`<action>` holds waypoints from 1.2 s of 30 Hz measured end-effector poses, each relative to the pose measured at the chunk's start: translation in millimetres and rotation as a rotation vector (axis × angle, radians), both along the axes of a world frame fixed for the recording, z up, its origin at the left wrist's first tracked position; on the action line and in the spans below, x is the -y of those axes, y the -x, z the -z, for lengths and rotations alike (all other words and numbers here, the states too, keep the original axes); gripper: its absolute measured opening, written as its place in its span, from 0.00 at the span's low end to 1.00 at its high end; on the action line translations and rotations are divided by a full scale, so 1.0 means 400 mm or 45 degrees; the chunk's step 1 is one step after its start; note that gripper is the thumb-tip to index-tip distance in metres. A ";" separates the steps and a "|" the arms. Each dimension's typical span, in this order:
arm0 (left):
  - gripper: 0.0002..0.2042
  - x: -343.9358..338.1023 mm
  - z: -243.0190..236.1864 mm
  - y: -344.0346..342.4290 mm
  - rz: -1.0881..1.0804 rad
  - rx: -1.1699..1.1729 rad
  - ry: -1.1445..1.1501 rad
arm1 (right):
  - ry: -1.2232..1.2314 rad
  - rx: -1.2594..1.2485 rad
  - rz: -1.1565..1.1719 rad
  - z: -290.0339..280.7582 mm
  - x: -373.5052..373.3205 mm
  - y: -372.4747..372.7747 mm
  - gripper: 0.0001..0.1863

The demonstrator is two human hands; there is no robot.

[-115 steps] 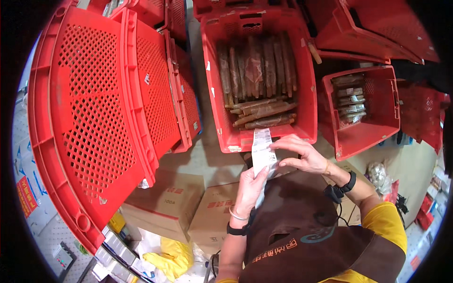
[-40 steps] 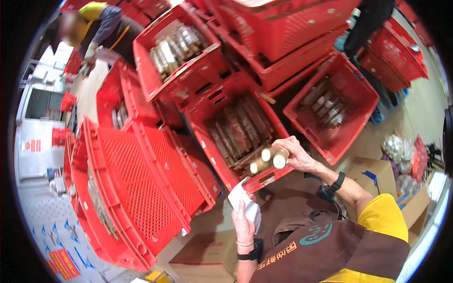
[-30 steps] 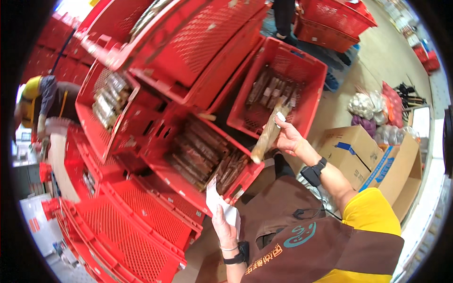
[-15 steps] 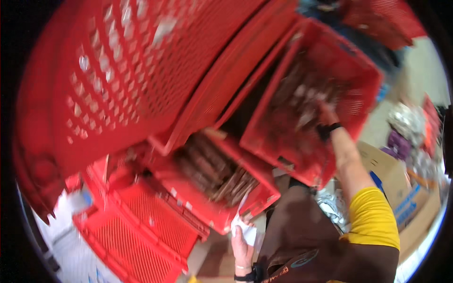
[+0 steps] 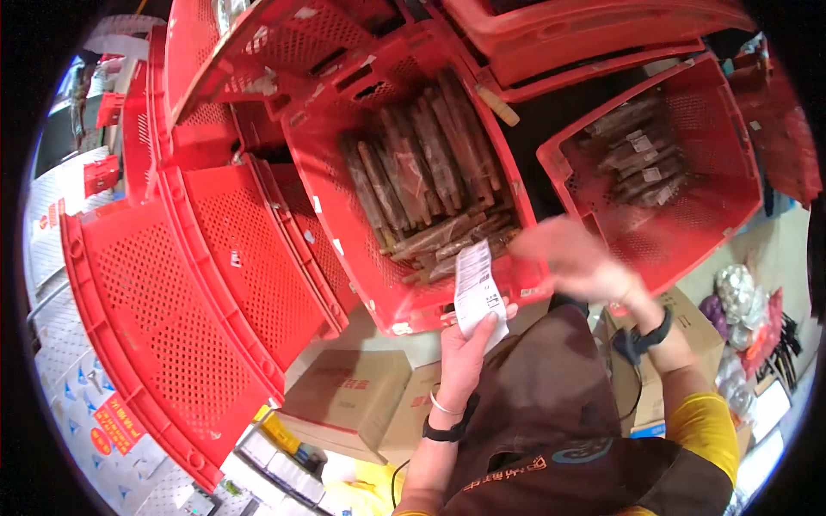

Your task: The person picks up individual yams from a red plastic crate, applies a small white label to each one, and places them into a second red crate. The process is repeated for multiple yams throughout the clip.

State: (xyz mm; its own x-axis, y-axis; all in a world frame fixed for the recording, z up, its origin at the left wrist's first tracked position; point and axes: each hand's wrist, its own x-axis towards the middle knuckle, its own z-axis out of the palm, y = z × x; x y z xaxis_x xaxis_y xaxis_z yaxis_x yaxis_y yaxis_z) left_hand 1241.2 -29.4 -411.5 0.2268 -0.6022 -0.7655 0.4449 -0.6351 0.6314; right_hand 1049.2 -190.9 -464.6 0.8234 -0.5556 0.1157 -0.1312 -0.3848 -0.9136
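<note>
My left hand [image 5: 465, 351] is closed on a white strip of printed labels [image 5: 474, 273], held over the near edge of a red crate [image 5: 320, 181]. Long brown sticks wrapped in clear plastic [image 5: 413, 159] lie in that crate, most lengthwise and several crosswise at the near end. My right hand [image 5: 572, 255], smeared by motion, is just right of the strip, between this crate and a second red crate [image 5: 561, 172]. Its fingers cannot be made out. Several plastic-wrapped packs with white labels [image 5: 641, 159] lie in the second crate.
Red perforated crates [image 5: 185, 327] stand at the left, and another red crate [image 5: 594, 43] rises at the far side. Cardboard boxes [image 5: 348, 396] sit on the floor below. Another carton [image 5: 693, 331] and plastic bags [image 5: 738, 297] are at the right.
My right hand has left the packs in the right-hand crate and come over toward the label strip. My left hand still holds the strip. The view has turned, showing the crates from another angle.
</note>
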 end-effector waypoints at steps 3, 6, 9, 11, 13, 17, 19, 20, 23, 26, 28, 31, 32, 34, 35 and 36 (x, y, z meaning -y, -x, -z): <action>0.11 -0.037 -0.002 -0.069 0.185 0.021 0.061 | 0.096 0.005 -0.109 -0.027 -0.118 -0.139 0.23; 0.10 -0.081 0.012 -0.179 0.431 0.154 0.231 | 0.206 -0.103 -0.171 -0.048 -0.183 -0.222 0.20; 0.11 -0.129 0.048 -0.273 0.495 0.018 0.266 | -0.118 0.010 -0.095 -0.031 -0.243 -0.297 0.15; 0.12 -0.136 0.076 -0.321 0.527 -0.109 0.219 | -0.702 -0.072 -0.162 0.036 -0.255 -0.321 0.14; 0.15 -0.162 0.104 -0.352 0.479 -0.325 0.193 | -1.395 -0.409 -0.119 0.053 -0.209 -0.383 0.14; 0.19 -0.199 0.112 -0.392 0.213 -0.724 0.190 | -0.952 -0.189 0.710 0.366 0.013 -0.511 0.13; 0.20 -0.207 0.112 -0.401 -0.041 -0.834 0.274 | -0.036 -0.518 1.055 0.457 0.110 -0.601 0.12; 0.21 -0.207 0.113 -0.406 -0.110 -0.806 0.283 | 0.231 -0.789 0.955 0.504 0.135 -0.629 0.13; 0.20 -0.195 0.155 -0.425 -0.145 -0.714 0.237 | 1.119 -1.451 0.787 0.699 0.124 -0.617 0.18; 0.17 -0.165 0.123 -0.487 -0.398 -0.642 0.070 | 0.834 -1.262 0.736 0.630 -0.022 -0.694 0.18; 0.16 -0.139 0.096 -0.519 -0.437 -0.540 0.057 | 0.132 -0.642 0.703 0.444 -0.088 -0.710 0.16; 0.15 -0.110 0.106 -0.523 -0.281 -0.453 0.194 | -0.319 0.004 0.220 0.152 -0.131 -0.669 0.18; 0.14 -0.103 0.108 -0.514 -0.296 -0.354 0.219 | -0.192 -0.078 -0.004 0.089 -0.133 -0.671 0.19; 0.13 -0.099 0.129 -0.500 -0.118 -0.268 0.172 | 0.001 -0.243 -0.210 0.033 -0.124 -0.630 0.22; 0.13 -0.101 0.135 -0.495 -0.032 -0.214 0.150 | -0.008 -0.237 -0.221 0.020 -0.124 -0.614 0.22; 0.13 -0.096 0.137 -0.490 -0.001 -0.186 0.146 | -0.010 -0.225 -0.235 0.013 -0.122 -0.601 0.21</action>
